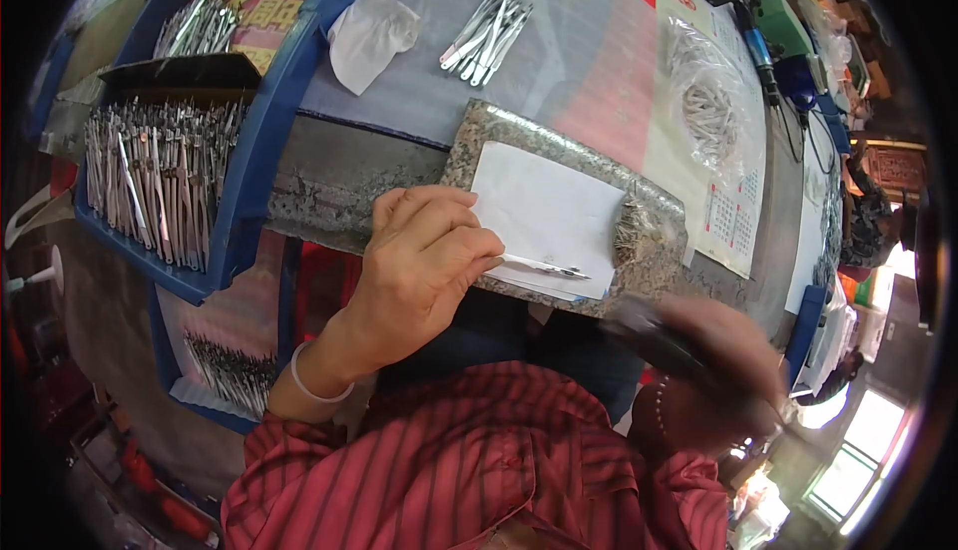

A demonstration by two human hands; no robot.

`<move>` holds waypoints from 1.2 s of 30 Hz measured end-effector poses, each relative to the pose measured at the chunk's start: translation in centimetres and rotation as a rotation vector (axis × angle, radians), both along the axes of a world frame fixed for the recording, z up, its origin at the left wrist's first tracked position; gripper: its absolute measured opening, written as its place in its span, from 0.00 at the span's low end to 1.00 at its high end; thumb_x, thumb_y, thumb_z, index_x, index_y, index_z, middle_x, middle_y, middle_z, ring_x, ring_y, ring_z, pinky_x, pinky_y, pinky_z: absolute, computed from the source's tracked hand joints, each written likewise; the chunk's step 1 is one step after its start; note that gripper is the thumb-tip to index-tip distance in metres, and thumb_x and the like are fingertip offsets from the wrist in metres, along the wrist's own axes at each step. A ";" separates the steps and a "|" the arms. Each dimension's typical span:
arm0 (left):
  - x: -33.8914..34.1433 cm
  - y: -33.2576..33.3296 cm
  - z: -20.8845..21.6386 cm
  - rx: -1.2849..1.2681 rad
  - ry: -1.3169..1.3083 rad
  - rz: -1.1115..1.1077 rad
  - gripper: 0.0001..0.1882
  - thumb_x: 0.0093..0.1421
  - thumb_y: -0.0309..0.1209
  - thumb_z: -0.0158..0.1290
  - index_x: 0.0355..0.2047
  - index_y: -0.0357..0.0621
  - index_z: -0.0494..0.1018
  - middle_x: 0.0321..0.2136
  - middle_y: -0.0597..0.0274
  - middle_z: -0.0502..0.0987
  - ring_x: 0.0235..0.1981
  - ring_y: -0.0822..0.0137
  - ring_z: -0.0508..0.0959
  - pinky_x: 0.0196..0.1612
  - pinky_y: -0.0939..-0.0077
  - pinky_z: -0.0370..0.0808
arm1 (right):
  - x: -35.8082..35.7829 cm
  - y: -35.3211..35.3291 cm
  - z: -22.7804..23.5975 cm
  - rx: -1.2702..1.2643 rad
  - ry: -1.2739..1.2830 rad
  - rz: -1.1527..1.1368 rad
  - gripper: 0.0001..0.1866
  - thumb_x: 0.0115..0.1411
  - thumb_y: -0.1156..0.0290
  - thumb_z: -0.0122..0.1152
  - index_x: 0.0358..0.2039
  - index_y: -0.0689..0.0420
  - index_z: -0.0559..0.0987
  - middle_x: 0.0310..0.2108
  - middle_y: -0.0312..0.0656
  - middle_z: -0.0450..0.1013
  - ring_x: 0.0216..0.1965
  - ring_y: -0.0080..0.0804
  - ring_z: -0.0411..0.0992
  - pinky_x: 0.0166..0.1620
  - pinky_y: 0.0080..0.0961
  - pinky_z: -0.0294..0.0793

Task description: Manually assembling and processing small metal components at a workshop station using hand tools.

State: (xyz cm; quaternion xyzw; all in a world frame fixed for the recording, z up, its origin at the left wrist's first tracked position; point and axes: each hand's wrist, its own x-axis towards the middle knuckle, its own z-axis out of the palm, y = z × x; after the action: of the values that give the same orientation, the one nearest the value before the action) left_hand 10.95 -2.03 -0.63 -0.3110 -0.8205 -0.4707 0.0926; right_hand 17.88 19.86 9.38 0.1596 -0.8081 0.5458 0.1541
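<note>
My left hand (424, 256) pinches a slim, pointed silver metal tool (544, 268) between thumb and fingertips. The tool lies over the near edge of a white paper pad (549, 213), its dark tip pointing right. Under the pad is a speckled stone slab (654, 206). To the right of the slab, my right hand (733, 360) is smeared by motion, closed around a dark, thick tool (659, 340) whose kind I cannot make out. Similar slim metal tools (487, 36) lie in a loose pile beyond the slab.
At left, a blue bin (254, 171) holds many upright metal tools, with another blue tray (215, 400) below. Crumpled white paper (369, 39) lies near the pile. A clear plastic bag (704, 101) of pale pieces and a blue-handled tool (758, 51) are at right.
</note>
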 end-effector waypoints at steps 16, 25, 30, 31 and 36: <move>-0.4 -0.8 0.4 -0.071 -0.018 -0.030 0.10 0.45 0.22 0.60 0.30 0.45 0.75 0.30 0.61 0.72 0.42 0.55 0.74 0.45 0.63 0.66 | -4.4 -1.9 -3.4 0.474 -0.178 0.258 0.12 0.58 0.63 0.59 0.34 0.59 0.74 0.36 0.46 0.76 0.28 0.42 0.75 0.26 0.30 0.73; -0.6 -1.5 0.4 -0.024 -0.028 0.020 0.09 0.47 0.20 0.59 0.31 0.41 0.75 0.33 0.58 0.73 0.46 0.51 0.74 0.48 0.62 0.67 | -1.6 -4.3 1.1 -0.170 -0.204 -0.010 0.12 0.63 0.67 0.49 0.41 0.60 0.77 0.37 0.55 0.77 0.33 0.45 0.78 0.32 0.30 0.79; 0.1 -2.1 0.3 -0.032 -0.034 0.031 0.10 0.46 0.20 0.59 0.31 0.41 0.75 0.33 0.58 0.73 0.45 0.51 0.74 0.48 0.61 0.68 | -5.7 -5.5 -3.2 0.412 -0.253 0.235 0.08 0.56 0.66 0.61 0.30 0.55 0.73 0.26 0.41 0.72 0.24 0.41 0.73 0.24 0.32 0.70; -0.3 -2.0 0.2 -0.035 -0.016 0.030 0.11 0.45 0.19 0.59 0.31 0.41 0.75 0.33 0.58 0.73 0.45 0.50 0.74 0.48 0.61 0.67 | -5.8 -5.5 -3.4 0.398 -0.255 0.217 0.08 0.57 0.66 0.60 0.31 0.55 0.74 0.26 0.41 0.72 0.24 0.41 0.73 0.24 0.32 0.70; 0.0 -1.9 0.3 -0.030 -0.013 0.032 0.11 0.45 0.19 0.59 0.31 0.41 0.75 0.33 0.59 0.73 0.45 0.52 0.74 0.48 0.62 0.67 | -4.6 -4.2 -3.2 0.149 -0.297 0.078 0.11 0.65 0.67 0.50 0.36 0.62 0.75 0.31 0.49 0.75 0.24 0.40 0.75 0.27 0.27 0.73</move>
State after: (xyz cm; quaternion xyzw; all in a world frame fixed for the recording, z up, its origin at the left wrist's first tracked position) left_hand 10.97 -3.93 -0.32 -0.2960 -0.8330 -0.4586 0.0901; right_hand 13.26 15.61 6.18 0.1195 -0.8534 0.5074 -0.0006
